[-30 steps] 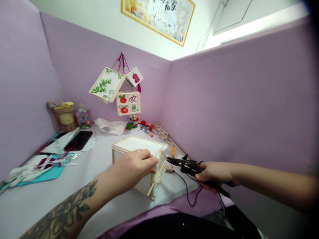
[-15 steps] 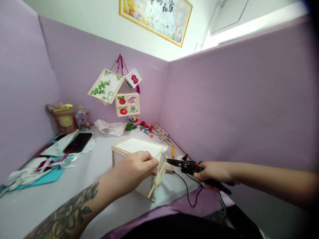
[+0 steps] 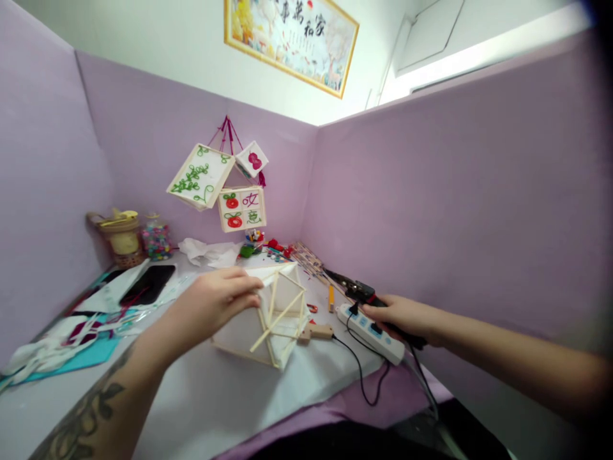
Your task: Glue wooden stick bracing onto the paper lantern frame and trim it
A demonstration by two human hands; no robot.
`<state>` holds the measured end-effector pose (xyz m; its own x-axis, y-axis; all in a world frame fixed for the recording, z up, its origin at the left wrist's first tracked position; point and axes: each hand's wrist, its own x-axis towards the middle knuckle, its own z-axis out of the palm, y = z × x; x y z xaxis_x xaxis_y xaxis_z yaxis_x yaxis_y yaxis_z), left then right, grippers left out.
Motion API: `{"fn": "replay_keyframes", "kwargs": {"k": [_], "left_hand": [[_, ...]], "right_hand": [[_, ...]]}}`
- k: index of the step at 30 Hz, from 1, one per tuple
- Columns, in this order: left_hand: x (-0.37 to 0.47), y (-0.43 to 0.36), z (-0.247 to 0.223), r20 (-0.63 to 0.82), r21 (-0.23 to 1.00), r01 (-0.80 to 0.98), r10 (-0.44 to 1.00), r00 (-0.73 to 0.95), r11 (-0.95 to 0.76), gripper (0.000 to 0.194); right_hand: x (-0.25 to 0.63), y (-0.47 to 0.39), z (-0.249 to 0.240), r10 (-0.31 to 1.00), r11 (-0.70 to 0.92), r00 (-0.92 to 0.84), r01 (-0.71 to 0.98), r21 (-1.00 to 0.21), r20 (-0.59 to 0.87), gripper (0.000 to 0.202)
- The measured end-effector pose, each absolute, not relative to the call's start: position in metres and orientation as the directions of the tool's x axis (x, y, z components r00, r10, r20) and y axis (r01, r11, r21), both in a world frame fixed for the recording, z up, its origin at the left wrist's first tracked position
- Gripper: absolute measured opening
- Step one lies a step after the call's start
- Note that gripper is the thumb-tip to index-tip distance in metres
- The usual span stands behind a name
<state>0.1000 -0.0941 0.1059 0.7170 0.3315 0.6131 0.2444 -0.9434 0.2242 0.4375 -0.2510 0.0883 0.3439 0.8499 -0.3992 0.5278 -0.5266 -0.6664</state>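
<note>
A box-shaped frame of thin wooden sticks with white panels [image 3: 234, 331] rests on the table, its open side with crossing sticks turned toward the right. My left hand [image 3: 218, 300] grips its upper edge, fingers bent over the top. In my right hand [image 3: 395, 314] are black pliers-like cutters [image 3: 352, 287], held by the handles and pointing up and left, apart from the frame. The cutters are above a white power strip [image 3: 371, 333]. A wooden-coloured tool with a black cord [image 3: 320, 331] lies just right of the frame.
At the left lie a black phone [image 3: 148, 285], white strips and a teal sheet [image 3: 89, 359]. Behind are a bead jar [image 3: 156, 239], a basket [image 3: 123, 239], crumpled white paper [image 3: 211, 253] and loose sticks [image 3: 309, 259]. Decorated panels [image 3: 204, 176] hang at the back.
The frame has turned, so its stick-crossed side shows more. My left hand has moved left along it. My right hand and the cutters have drawn away from the frame, uncovering the power strip.
</note>
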Motion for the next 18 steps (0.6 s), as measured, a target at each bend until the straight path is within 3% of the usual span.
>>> {"fn": "replay_keyframes", "kwargs": {"k": [3,5,8,11,15,18], "left_hand": [[0.072,-0.060,0.112,0.591,0.350,0.358,0.500,0.632,-0.866,0.032],[0.056,-0.041,0.112,0.551,0.446,0.415,0.609,0.571,-0.793,0.036],[0.041,-0.023,0.110,0.488,0.552,0.438,0.701,0.520,-0.709,0.039],[0.039,-0.018,0.108,0.467,0.593,0.437,0.731,0.497,-0.676,0.041],[0.042,-0.021,0.109,0.474,0.585,0.432,0.722,0.504,-0.686,0.041],[0.041,-0.023,0.110,0.473,0.572,0.447,0.722,0.505,-0.688,0.039]], "right_hand": [[0.423,-0.258,0.064,0.939,-0.338,0.295,0.684,-0.646,-0.179,0.032],[0.407,-0.262,0.045,0.990,-0.135,0.140,0.821,-0.555,-0.033,0.026],[0.372,-0.262,0.015,0.997,-0.024,-0.010,0.907,-0.420,-0.078,0.035],[0.329,-0.250,-0.014,0.981,0.058,-0.119,0.932,-0.359,-0.151,0.053],[0.296,-0.229,-0.033,0.967,0.175,-0.231,0.913,-0.369,-0.111,0.053],[0.303,-0.216,-0.020,0.940,0.326,-0.331,0.786,-0.525,0.089,0.047]]}}
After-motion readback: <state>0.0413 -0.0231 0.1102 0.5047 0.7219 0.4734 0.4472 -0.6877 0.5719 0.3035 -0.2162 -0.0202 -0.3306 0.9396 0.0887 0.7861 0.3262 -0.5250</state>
